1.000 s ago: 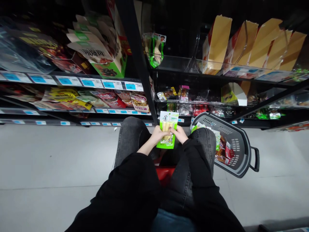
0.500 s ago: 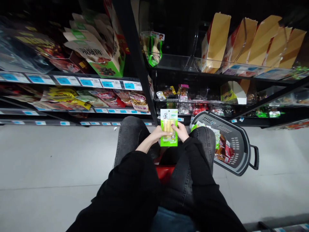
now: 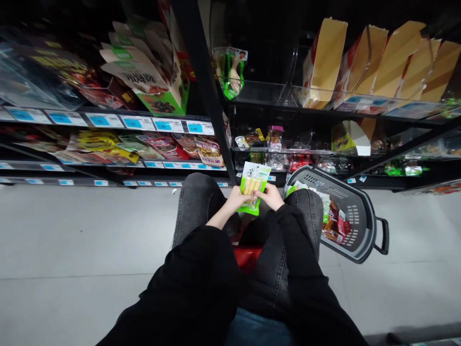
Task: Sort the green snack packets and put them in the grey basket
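Observation:
Between my knees I hold a green-and-white snack packet (image 3: 254, 184) with pale yellow sticks showing through its clear window and a small panda near the bottom. My left hand (image 3: 237, 197) grips its left edge, thumb across the front. On the other side, my right hand (image 3: 271, 196) pinches the right edge, its thumb also on the front. The packet leans slightly, its top tipped to the right. Fingers behind it are hidden.
A grey shopping basket (image 3: 363, 226) with several packets (image 3: 336, 223) stands on the floor by my right knee. Ahead are dark shelves with price tags (image 3: 163, 125), bagged snacks (image 3: 158, 144), open cartons (image 3: 326, 62) and a green-edged packet (image 3: 234, 74). Under me is something red (image 3: 248, 258).
The packet has tilted, its top swinging right and its bottom left. My right thumb has slid lower and nearer my left thumb. The view has shifted slightly.

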The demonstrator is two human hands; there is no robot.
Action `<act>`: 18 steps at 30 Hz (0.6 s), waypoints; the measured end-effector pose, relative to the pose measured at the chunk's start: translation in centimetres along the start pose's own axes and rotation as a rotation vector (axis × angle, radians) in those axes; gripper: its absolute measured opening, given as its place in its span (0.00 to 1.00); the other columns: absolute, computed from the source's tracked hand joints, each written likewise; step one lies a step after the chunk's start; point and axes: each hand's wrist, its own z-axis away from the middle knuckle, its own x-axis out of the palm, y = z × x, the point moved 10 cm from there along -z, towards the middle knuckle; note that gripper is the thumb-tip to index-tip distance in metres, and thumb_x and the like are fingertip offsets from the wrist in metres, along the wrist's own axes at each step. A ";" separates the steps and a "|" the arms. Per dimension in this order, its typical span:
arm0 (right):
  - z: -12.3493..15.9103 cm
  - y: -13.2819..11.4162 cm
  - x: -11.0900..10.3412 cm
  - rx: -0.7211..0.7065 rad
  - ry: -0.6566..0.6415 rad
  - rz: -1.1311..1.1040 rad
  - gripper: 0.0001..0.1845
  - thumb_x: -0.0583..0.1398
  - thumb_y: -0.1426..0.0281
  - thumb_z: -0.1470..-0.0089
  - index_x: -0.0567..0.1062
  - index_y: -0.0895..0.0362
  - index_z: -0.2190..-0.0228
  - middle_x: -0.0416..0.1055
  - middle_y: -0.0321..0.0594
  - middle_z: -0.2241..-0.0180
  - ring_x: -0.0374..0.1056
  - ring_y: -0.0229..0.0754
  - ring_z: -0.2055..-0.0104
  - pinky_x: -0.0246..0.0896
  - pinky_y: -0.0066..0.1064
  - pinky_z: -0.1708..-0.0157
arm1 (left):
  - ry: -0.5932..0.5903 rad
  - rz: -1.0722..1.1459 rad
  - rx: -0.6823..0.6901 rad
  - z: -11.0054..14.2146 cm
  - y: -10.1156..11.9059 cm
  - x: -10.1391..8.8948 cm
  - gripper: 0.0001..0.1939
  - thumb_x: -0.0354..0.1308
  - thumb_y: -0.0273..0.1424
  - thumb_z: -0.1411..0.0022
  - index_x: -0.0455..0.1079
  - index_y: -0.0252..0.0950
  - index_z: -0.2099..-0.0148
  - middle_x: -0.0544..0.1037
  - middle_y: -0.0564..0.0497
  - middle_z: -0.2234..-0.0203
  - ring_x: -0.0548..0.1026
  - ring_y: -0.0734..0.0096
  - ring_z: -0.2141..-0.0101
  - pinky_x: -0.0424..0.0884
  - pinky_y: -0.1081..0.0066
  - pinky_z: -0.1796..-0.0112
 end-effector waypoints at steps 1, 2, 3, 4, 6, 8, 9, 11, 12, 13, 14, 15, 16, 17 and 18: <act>0.0 0.0 0.1 0.000 -0.007 -0.001 0.18 0.64 0.60 0.59 0.75 0.59 0.67 0.75 0.41 0.69 0.69 0.42 0.67 0.65 0.33 0.64 | 0.001 0.008 0.007 0.0 0.1 0.0 0.15 0.66 0.27 0.66 0.75 0.27 0.70 0.78 0.48 0.77 0.75 0.65 0.73 0.71 0.67 0.68; -0.1 0.0 0.2 0.000 -0.019 -0.006 0.18 0.64 0.60 0.59 0.75 0.59 0.67 0.75 0.41 0.70 0.69 0.42 0.67 0.65 0.33 0.64 | 0.004 0.015 0.012 0.0 0.1 0.0 0.15 0.66 0.27 0.66 0.75 0.27 0.70 0.78 0.48 0.77 0.75 0.64 0.73 0.71 0.67 0.68; -0.1 0.0 0.3 0.001 -0.036 -0.015 0.19 0.63 0.59 0.59 0.75 0.59 0.67 0.75 0.41 0.69 0.69 0.42 0.67 0.65 0.34 0.64 | 0.009 0.021 0.014 0.0 0.1 0.0 0.15 0.66 0.27 0.66 0.75 0.27 0.70 0.78 0.48 0.77 0.75 0.64 0.73 0.72 0.66 0.68; -0.1 0.1 0.5 0.002 -0.056 -0.024 0.19 0.63 0.59 0.59 0.75 0.59 0.66 0.75 0.41 0.69 0.69 0.42 0.67 0.65 0.34 0.64 | 0.015 0.025 0.013 0.0 0.1 -0.1 0.15 0.66 0.27 0.66 0.75 0.28 0.70 0.78 0.48 0.77 0.76 0.64 0.73 0.72 0.66 0.68; -0.1 0.1 0.7 0.002 -0.098 -0.044 0.20 0.63 0.59 0.58 0.75 0.59 0.65 0.75 0.41 0.68 0.69 0.42 0.67 0.65 0.33 0.64 | 0.022 0.027 0.007 -0.1 0.0 -0.1 0.16 0.66 0.27 0.67 0.75 0.28 0.70 0.78 0.47 0.77 0.76 0.63 0.73 0.72 0.66 0.67; -0.1 -0.1 0.8 -0.005 -0.126 -0.037 0.20 0.62 0.58 0.57 0.74 0.59 0.64 0.75 0.41 0.67 0.69 0.41 0.67 0.65 0.33 0.63 | 0.013 0.016 0.003 -0.1 0.0 0.0 0.16 0.66 0.27 0.67 0.75 0.28 0.70 0.78 0.47 0.76 0.76 0.62 0.72 0.72 0.66 0.67; 0.0 -0.3 0.7 -0.011 -0.131 -0.013 0.20 0.62 0.59 0.57 0.74 0.59 0.64 0.75 0.41 0.67 0.69 0.41 0.66 0.64 0.33 0.63 | 0.004 0.003 0.000 -0.1 -0.1 0.1 0.16 0.66 0.28 0.67 0.75 0.28 0.70 0.79 0.47 0.76 0.76 0.62 0.72 0.72 0.66 0.67; 0.2 -0.8 0.3 -0.023 -0.128 0.071 0.18 0.61 0.59 0.56 0.75 0.59 0.65 0.75 0.41 0.67 0.69 0.42 0.66 0.63 0.33 0.63 | -0.024 -0.040 -0.002 -0.2 -0.1 0.4 0.16 0.66 0.29 0.66 0.75 0.28 0.69 0.79 0.46 0.75 0.76 0.61 0.72 0.72 0.66 0.67; 0.3 -1.0 0.1 -0.027 -0.123 0.124 0.17 0.61 0.60 0.55 0.75 0.59 0.66 0.75 0.41 0.68 0.69 0.42 0.66 0.63 0.33 0.63 | -0.038 -0.071 0.003 -0.2 0.0 0.5 0.16 0.66 0.29 0.65 0.75 0.28 0.69 0.79 0.46 0.75 0.76 0.61 0.71 0.72 0.66 0.67; 0.4 -1.3 -0.1 -0.029 -0.117 0.178 0.16 0.60 0.60 0.54 0.75 0.59 0.66 0.75 0.41 0.69 0.69 0.42 0.67 0.62 0.33 0.63 | -0.049 -0.108 0.011 -0.3 0.0 0.6 0.16 0.66 0.30 0.65 0.75 0.27 0.69 0.79 0.46 0.74 0.76 0.61 0.71 0.71 0.66 0.67; 0.5 -1.6 -0.3 -0.029 -0.110 0.229 0.15 0.59 0.61 0.53 0.75 0.59 0.67 0.75 0.41 0.70 0.68 0.42 0.68 0.62 0.33 0.64 | -0.060 -0.148 0.022 -0.3 0.1 0.7 0.16 0.66 0.30 0.64 0.75 0.27 0.69 0.79 0.46 0.74 0.76 0.61 0.71 0.71 0.67 0.67; 0.5 -1.8 -0.5 -0.027 -0.104 0.279 0.15 0.59 0.61 0.52 0.75 0.60 0.67 0.75 0.41 0.71 0.68 0.42 0.69 0.61 0.32 0.65 | -0.069 -0.189 0.032 -0.4 0.1 0.7 0.16 0.65 0.31 0.64 0.74 0.27 0.69 0.79 0.46 0.74 0.76 0.61 0.71 0.71 0.67 0.67; 0.6 -2.0 -0.6 -0.025 -0.100 0.324 0.15 0.58 0.62 0.52 0.75 0.60 0.68 0.74 0.41 0.71 0.67 0.42 0.69 0.60 0.32 0.66 | -0.082 -0.225 0.042 -0.5 0.1 0.8 0.15 0.65 0.31 0.63 0.74 0.28 0.70 0.78 0.47 0.74 0.76 0.62 0.70 0.71 0.67 0.67; 0.6 -2.2 -0.7 -0.024 -0.096 0.364 0.14 0.58 0.62 0.51 0.75 0.60 0.68 0.74 0.41 0.72 0.67 0.42 0.70 0.60 0.31 0.67 | -0.102 -0.252 0.050 -0.5 0.0 0.9 0.15 0.65 0.31 0.63 0.74 0.28 0.69 0.78 0.47 0.74 0.75 0.62 0.70 0.70 0.68 0.67; 0.6 -2.2 -0.7 -0.022 -0.092 0.396 0.14 0.57 0.62 0.51 0.75 0.60 0.68 0.74 0.41 0.72 0.66 0.41 0.70 0.59 0.31 0.67 | -0.130 -0.268 0.058 -0.6 -0.1 1.1 0.15 0.65 0.32 0.62 0.74 0.28 0.68 0.78 0.48 0.74 0.75 0.63 0.70 0.70 0.68 0.67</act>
